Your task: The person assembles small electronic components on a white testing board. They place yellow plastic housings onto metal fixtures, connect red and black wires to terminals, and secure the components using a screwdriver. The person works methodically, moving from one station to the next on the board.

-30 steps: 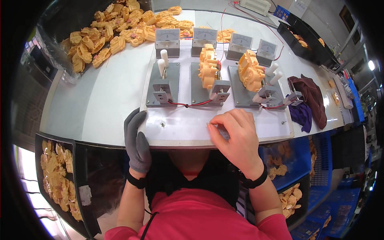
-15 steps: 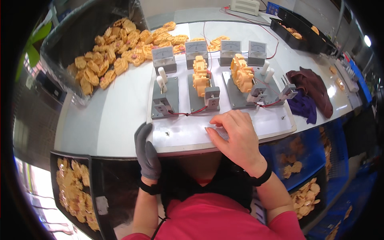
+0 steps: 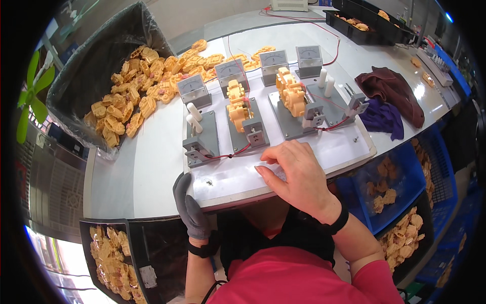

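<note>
Along the near edge of the white test board (image 3: 349, 144), the bare right hand (image 3: 298, 175) lies palm down, fingers spread flat on the board surface just short of the middle fixture (image 3: 248, 129). It holds nothing; whether a small part sits under the fingertips cannot be told. The gloved left hand (image 3: 188, 207) hangs at the board's near left corner, its grey fingers hooked over the edge, gripping only the board.

Three grey fixtures stand side by side across the board, each with its long axis running from the near edge toward the far edge, and each with a small dial meter (image 3: 230, 71) behind it. The left fixture (image 3: 201, 139) is empty between its white pegs. The middle one carries a yellow plastic part (image 3: 237, 101), and the right fixture (image 3: 298, 114) carries another one.

That middle yellow part lies straight ahead of the right hand's fingertips, toward the far edge, apart from them. The right hand is clearly nearer to it than the left. Loose yellow parts (image 3: 136, 96) are heaped at the counter's far left corner.
</note>
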Available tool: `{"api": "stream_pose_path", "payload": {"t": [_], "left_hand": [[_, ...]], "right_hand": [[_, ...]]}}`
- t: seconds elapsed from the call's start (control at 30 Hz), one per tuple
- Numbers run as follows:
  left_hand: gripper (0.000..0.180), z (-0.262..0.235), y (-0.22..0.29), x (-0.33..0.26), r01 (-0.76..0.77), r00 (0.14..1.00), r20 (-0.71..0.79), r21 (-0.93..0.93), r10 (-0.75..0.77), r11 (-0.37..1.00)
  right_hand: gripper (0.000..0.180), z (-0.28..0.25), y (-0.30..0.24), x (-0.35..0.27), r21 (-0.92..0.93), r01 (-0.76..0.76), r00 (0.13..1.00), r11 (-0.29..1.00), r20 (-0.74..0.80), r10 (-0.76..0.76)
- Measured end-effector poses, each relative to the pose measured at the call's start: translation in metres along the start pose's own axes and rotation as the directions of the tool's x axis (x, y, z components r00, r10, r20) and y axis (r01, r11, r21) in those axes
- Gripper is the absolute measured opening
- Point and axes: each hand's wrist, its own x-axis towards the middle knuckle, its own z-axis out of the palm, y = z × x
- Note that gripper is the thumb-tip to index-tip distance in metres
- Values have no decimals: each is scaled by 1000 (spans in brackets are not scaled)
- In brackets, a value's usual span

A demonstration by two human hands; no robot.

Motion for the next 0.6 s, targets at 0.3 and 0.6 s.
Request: {"api": "stream_pose_path", "payload": {"t": [0.3, 0.6], "left_hand": [[60, 2, -7, -2, 1, 1000, -7, -40, -2, 999], [53, -9, 0, 5, 61, 995, 81, 5, -61, 998]], "right_hand": [[17, 1, 1, 3, -71, -19, 996, 997, 83, 25], [29, -4, -1, 3, 146, -116, 993, 982, 35, 112]]}}
